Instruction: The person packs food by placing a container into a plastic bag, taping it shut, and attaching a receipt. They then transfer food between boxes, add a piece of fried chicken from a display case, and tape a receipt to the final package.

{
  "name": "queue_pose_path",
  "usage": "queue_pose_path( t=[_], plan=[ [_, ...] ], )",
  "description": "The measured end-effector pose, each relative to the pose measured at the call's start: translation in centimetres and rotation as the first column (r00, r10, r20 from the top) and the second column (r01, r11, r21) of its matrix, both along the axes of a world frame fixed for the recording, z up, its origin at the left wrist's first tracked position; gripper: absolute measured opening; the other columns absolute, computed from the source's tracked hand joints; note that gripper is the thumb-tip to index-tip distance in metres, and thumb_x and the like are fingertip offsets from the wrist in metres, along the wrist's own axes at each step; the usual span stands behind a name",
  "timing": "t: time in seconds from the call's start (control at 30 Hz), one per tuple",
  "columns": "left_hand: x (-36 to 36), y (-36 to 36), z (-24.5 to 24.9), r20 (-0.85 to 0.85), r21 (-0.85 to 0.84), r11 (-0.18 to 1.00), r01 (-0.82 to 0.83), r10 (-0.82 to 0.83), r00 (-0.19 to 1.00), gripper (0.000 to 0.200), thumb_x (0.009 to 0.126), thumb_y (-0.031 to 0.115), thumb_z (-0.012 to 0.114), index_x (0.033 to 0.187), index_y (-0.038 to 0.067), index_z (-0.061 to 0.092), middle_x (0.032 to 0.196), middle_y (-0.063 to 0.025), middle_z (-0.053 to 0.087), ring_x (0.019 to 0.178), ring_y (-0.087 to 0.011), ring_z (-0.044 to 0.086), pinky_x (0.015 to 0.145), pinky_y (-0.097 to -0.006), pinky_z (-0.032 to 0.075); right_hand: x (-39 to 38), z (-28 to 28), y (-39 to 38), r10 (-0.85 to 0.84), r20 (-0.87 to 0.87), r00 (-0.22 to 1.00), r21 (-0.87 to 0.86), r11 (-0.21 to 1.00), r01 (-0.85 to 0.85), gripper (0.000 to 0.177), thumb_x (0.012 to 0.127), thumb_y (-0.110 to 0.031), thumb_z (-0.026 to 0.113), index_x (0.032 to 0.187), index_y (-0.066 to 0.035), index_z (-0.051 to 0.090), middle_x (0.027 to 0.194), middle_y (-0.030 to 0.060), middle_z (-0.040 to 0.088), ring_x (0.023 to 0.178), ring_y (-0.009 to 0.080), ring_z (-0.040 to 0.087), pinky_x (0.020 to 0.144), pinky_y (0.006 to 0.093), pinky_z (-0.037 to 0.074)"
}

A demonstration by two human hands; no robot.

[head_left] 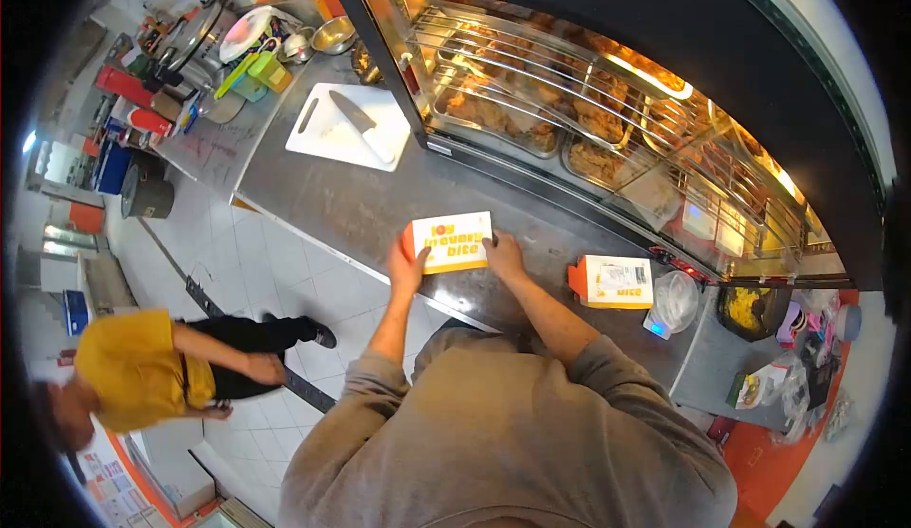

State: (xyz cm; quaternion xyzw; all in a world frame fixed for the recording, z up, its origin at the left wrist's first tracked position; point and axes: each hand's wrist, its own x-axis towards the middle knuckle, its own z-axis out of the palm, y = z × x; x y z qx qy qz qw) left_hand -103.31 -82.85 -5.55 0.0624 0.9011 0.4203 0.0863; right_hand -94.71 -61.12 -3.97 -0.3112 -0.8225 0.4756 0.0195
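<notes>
A white and yellow food box (457,234) with orange and red lettering rests on the metal counter (351,207). My left hand (408,267) grips its left end, by the orange side. At the right end, my right hand (505,255) holds the box with the thumb on its top. A similar box (619,281) with a paper slip on it lies to the right of my right hand. Up and to the left, a knife (359,122) lies on a white cutting board (318,144).
A heated glass cabinet (569,115) with trays of fried food borders the counter. Bowls (334,35) and containers stand at the upper left. A scale (657,324) with a plastic bag is at the right. A person in a yellow shirt (138,367) stands on the floor at left.
</notes>
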Motion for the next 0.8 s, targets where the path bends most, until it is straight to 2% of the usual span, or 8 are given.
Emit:
queue_pose_path(
  t=[0.1,0.17,0.23,0.3,0.43,0.57,0.73,0.8],
  plan=[
    [1.5,-1.0,-1.9,0.285,0.195,0.978,0.073,-0.128,0.95,0.049,0.093,0.027,0.06,0.135,0.003,0.05,0.144,-0.023,0.043,0.132,-0.0374,0.044,0.103,-0.0384,0.039,0.9,-6.6,-1.0,-0.144,-0.117,0.983,0.039,0.988,0.149,0.032,0.087,-0.017,0.064,0.113,0.0,0.066,0.099,0.0213,0.07,0.09,0.0295,0.069,0.08,0.0363,0.052],
    [1.3,-1.4,-3.6,0.055,-0.26,0.954,0.148,-0.139,0.989,0.052,0.099,0.035,0.052,0.135,-0.002,0.049,0.132,-0.0259,0.055,0.124,-0.0362,0.052,0.103,-0.0363,0.039,0.3,-5.7,0.3,-0.119,-0.2,0.973,-0.144,0.985,0.091,0.031,0.087,-0.017,0.067,0.111,0.002,0.067,0.097,0.0165,0.072,0.089,0.0214,0.069,0.079,0.0319,0.052],
    [0.2,-2.3,-4.4,-0.036,-0.228,0.953,0.199,-0.212,0.977,0.055,0.1,0.038,0.046,0.135,-0.004,0.049,0.125,-0.0239,0.061,0.121,-0.0311,0.055,0.103,-0.0319,0.038,0.7,-3.2,1.2,-0.123,-0.185,0.975,-0.192,0.977,0.087,0.033,0.087,-0.019,0.07,0.112,0.004,0.067,0.097,0.0115,0.072,0.088,0.0161,0.066,0.079,0.0283,0.051],
    [-0.8,-2.0,-0.6,0.18,0.361,0.916,0.174,-0.252,0.951,0.056,0.101,0.039,0.047,0.131,-0.007,0.052,0.126,-0.0222,0.06,0.123,-0.0258,0.053,0.103,-0.03,0.038,0.8,-2.5,2.1,-0.179,-0.254,0.951,-0.433,0.9,0.054,0.034,0.088,-0.021,0.07,0.112,0.003,0.067,0.097,0.0096,0.071,0.089,0.0158,0.065,0.08,0.028,0.051],
    [-2.3,-2.0,3.9,0.409,0.345,0.935,0.085,-0.231,0.883,0.047,0.097,0.037,0.056,0.108,-0.007,0.068,0.101,-0.013,0.071,0.095,-0.0154,0.061,0.086,-0.0266,0.045,0.4,0.9,2.9,-0.171,-0.16,0.972,-0.336,0.936,0.109,0.034,0.09,-0.024,0.066,0.113,0.001,0.067,0.097,0.0072,0.07,0.089,0.014,0.064,0.08,0.0277,0.05],
    [-2.1,-1.1,6.7,0.506,0.355,0.935,0.023,-0.213,0.836,0.042,0.095,0.042,0.057,0.086,0.003,0.071,0.069,0.0031,0.053,0.064,-0.0063,0.04,0.056,-0.0235,0.029,0.7,0.4,3.3,-0.19,0.007,0.982,-0.519,0.839,0.166,0.037,0.092,-0.029,0.061,0.115,0.001,0.065,0.103,0.0089,0.07,0.092,0.0162,0.064,0.083,0.0283,0.049],
    [-0.6,-2.0,2.4,0.505,0.438,0.899,0.002,-0.248,0.827,0.039,0.097,0.038,0.055,0.092,0.002,0.069,0.07,0.0028,0.054,0.062,-0.0077,0.042,0.056,-0.0245,0.031,2.1,-1.0,2.0,-0.212,-0.029,0.977,-0.407,0.895,0.182,0.039,0.092,-0.028,0.061,0.118,0.001,0.064,0.109,0.0118,0.069,0.095,0.0187,0.064,0.086,0.0292,0.048],
    [0.1,-2.4,0.4,0.56,0.482,0.874,-0.06,-0.254,0.789,0.045,0.1,0.032,0.052,0.118,-0.008,0.063,0.104,-0.0122,0.069,0.096,-0.015,0.061,0.086,-0.027,0.046,2.5,0.0,1.4,-0.252,-0.03,0.967,-0.452,0.867,0.212,0.04,0.092,-0.028,0.061,0.119,0.001,0.063,0.108,0.0122,0.068,0.096,0.0189,0.063,0.086,0.0295,0.048]
  ],
)
